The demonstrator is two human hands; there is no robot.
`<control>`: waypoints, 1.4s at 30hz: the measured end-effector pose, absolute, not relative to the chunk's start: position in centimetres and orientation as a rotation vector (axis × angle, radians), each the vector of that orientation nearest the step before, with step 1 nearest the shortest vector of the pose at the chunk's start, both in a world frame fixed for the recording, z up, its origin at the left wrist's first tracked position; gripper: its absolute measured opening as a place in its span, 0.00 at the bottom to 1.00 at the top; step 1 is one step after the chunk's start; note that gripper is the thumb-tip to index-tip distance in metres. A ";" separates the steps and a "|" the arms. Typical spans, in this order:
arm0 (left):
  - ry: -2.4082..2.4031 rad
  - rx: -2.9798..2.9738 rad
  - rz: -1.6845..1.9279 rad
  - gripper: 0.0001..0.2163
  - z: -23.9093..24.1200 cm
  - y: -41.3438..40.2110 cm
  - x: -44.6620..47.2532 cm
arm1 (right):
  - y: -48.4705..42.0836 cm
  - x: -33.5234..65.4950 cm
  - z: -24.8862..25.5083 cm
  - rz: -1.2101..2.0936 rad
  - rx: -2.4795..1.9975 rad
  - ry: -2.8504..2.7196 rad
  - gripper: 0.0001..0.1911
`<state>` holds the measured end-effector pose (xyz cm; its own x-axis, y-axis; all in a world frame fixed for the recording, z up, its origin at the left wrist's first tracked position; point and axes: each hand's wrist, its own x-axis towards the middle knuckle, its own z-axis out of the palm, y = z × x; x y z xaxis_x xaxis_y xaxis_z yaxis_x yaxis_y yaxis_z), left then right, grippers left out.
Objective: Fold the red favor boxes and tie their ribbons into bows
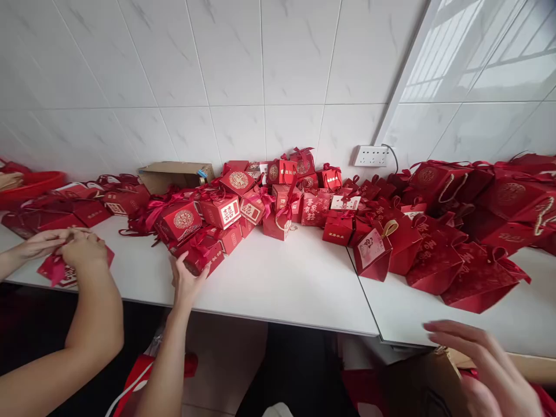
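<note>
My left hand (pixel 189 282) reaches over the table's front edge, with thumb and fingers around the bottom of a red gift box (pixel 203 255). That box has a ribbon on top and touches the pile of similar boxes behind it. My right hand (pixel 490 362) is at the lower right, a little blurred, fingers stretched out and holding nothing. Below the table's edge near it is an open brown cardboard carton (pixel 423 382). The nearest box to it on the table is a large red gift box (pixel 480 278) with a ribbon loop.
On the left a co-worker's hands (pixel 80 249) work at another red box. Red boxes line the wall, around a cardboard box (pixel 176 175). A red basin (pixel 32 188) stands far left. A power strip (pixel 372 156) hangs on the tiled wall. Two white tables (pixel 299 289) meet at a seam.
</note>
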<state>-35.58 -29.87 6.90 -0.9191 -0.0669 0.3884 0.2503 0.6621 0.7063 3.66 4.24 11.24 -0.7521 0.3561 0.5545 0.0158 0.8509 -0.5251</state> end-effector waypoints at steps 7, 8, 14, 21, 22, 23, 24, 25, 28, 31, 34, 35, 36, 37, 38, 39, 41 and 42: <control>-2.439 -0.896 -1.582 0.28 6.4 -27.4 -29.8 | 0.4 -4.7 12.7 0.905 0.080 -2.590 0.09; -2.453 -1.102 -1.716 0.28 6.9 -26.3 -28.3 | 0.3 -5.3 12.8 1.046 0.053 -2.565 0.10; -2.131 -1.977 -1.937 0.41 10.4 -18.1 -21.3 | 1.0 -4.4 13.4 1.582 -0.009 -2.408 0.47; -1.776 -1.528 -1.782 0.46 10.2 -8.2 -13.0 | -1.2 2.8 12.2 1.094 -0.670 -1.937 0.46; -1.734 -1.549 -1.735 0.47 10.0 -7.2 -11.3 | -1.5 3.7 12.2 1.011 -0.746 -1.934 0.52; -1.686 -1.614 -1.693 0.47 9.8 -6.5 -9.7 | -1.6 4.6 12.2 0.944 -0.837 -1.912 0.56; -1.629 -1.714 -1.664 0.47 9.6 -6.0 -8.2 | -1.5 5.4 12.4 0.904 -0.935 -1.864 0.58; -1.574 -1.835 -1.652 0.46 9.4 -5.7 -6.9 | -1.2 6.4 12.6 0.915 -1.026 -1.792 0.58; -1.460 -2.194 -1.699 0.42 8.9 -5.4 -5.1 | 0.6 9.6 13.4 1.298 -1.191 -1.458 0.42; -1.507 -2.298 -1.718 0.34 8.2 -4.3 -5.8 | 2.1 13.2 13.8 1.773 -1.288 -0.972 0.24; -1.660 -2.175 -1.597 0.26 7.8 -2.2 -7.9 | 2.5 16.2 13.5 1.931 -1.273 -0.625 0.20; -1.713 -2.127 -1.525 0.23 7.7 -1.6 -8.8 | 2.5 17.0 13.2 1.912 -1.255 -0.591 0.20; -1.779 -2.085 -1.430 0.21 7.7 -1.0 -9.8 | 2.7 17.9 12.7 1.857 -1.246 -0.599 0.21; -1.851 -2.048 -1.314 0.19 7.6 -0.5 -10.8 | 2.9 18.7 12.0 1.761 -1.257 -0.649 0.21; -1.921 -2.022 -1.178 0.18 7.4 -0.1 -11.8 | 3.3 19.5 11.2 1.608 -1.297 -0.754 0.21; -1.997 -1.990 -1.041 0.17 7.1 0.1 -12.9 | 3.8 20.3 10.0 1.415 -1.353 -0.882 0.22; -2.138 -1.923 -0.802 0.17 6.2 0.3 -14.7 | 5.0 21.7 7.2 0.949 -1.484 -1.142 0.26; -2.200 -1.887 -0.721 0.17 5.7 0.3 -15.5 | 5.6 22.2 5.5 0.798 -1.532 -1.193 0.30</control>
